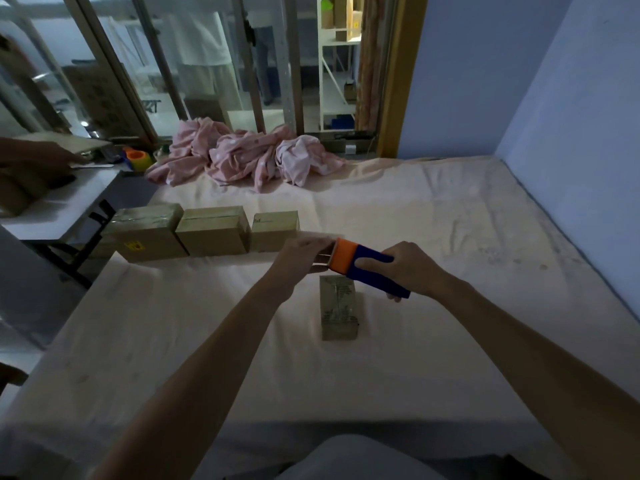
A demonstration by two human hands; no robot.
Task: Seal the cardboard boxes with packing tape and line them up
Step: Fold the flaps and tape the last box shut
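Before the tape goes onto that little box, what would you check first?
1. Right hand grips the tape dispenser: ok.
2. Left hand pinches the tape pulled from it: ok.
3. Small box lies flat on the sheet, below the hands: ok.
4. Small box's flaps fully closed: cannot tell.
5. Room on the sheet right of the row of three boxes: ok.

Bare: left hand (301,258), right hand (412,268), forearms (214,358); pale garment (346,459) at lap.
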